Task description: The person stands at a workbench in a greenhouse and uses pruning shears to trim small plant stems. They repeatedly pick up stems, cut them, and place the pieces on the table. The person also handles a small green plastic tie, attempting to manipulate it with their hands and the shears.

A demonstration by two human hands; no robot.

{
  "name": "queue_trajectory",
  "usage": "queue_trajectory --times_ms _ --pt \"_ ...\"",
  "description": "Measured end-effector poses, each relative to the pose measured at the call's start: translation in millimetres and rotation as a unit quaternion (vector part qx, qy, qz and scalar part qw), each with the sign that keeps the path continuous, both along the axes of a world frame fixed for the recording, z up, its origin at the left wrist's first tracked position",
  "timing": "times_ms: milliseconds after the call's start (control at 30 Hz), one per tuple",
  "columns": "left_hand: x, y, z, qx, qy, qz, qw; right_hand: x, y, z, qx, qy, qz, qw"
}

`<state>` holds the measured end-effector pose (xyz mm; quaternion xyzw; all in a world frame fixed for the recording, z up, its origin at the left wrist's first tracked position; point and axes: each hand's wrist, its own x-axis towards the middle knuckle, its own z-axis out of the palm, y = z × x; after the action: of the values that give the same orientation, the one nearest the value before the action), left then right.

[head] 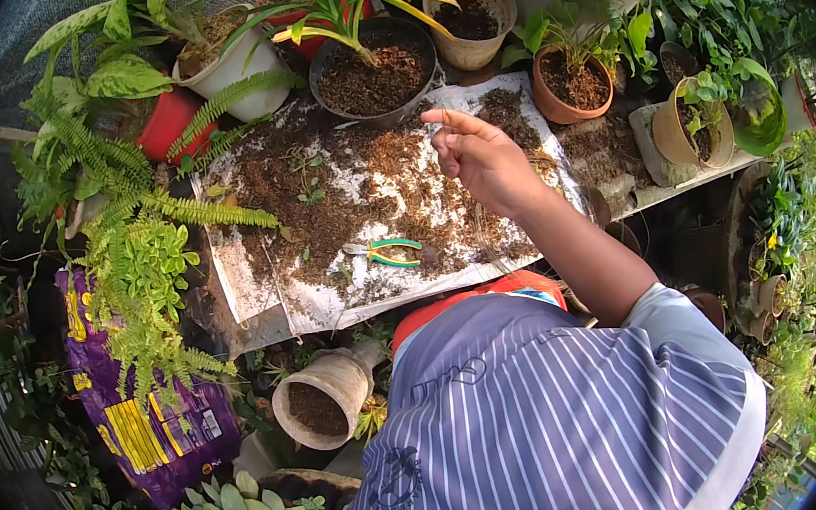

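My right hand (480,160) is raised over a soil-strewn white sheet (323,306), just in front of a black pot (427,90) holding a long-leaved plant (343,13). Its index finger points left, while the other fingers curl in near the thumb. Whether something thin is pinched there cannot be made out. Pliers with green and yellow handles (396,251) lie on the sheet, below and left of this hand. A small leafy sprig (308,176) rests on the loose soil (257,189). My left hand is out of view.
Behind the sheet stand a soil-filled beige pot (471,47), a white pot (258,94) and a terracotta pot (591,109). Fern fronds (214,213) overhang the left edge. Below are a purple bag (193,423) and a tilted pot with soil (352,390).
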<state>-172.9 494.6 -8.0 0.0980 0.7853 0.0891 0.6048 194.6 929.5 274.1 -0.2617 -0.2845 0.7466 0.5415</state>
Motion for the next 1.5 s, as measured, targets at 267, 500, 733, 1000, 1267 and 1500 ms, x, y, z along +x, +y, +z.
queue_trajectory --times_ms 267,500,733,1000,1267,1500 --pt "-18.8 36.5 36.5 -0.064 -0.007 -0.123 0.990 34.8 -1.9 -20.6 0.038 0.036 -0.037 0.998" --pt "15.5 280.4 192.2 0.135 -0.052 -0.275 0.951 26.7 -3.3 -21.7 0.069 0.034 -0.042 0.996" --pt "161.1 419.9 349.0 0.657 -0.115 -0.272 0.693 -31.5 2.6 18.3 0.105 -0.024 0.075 0.991" --pt "135.6 444.8 345.2 0.695 -0.236 -0.050 0.678 -82.2 -9.7 32.0 0.160 -0.142 0.056 0.975" --pt "98.9 457.8 322.5 0.616 -0.413 0.193 0.642 -116.7 -31.3 8.0 0.184 -0.382 -0.017 0.906" --pt "74.3 467.2 323.4 0.668 -0.277 0.263 0.639 -149.7 -35.0 -16.8 0.122 -0.380 -0.022 0.917"
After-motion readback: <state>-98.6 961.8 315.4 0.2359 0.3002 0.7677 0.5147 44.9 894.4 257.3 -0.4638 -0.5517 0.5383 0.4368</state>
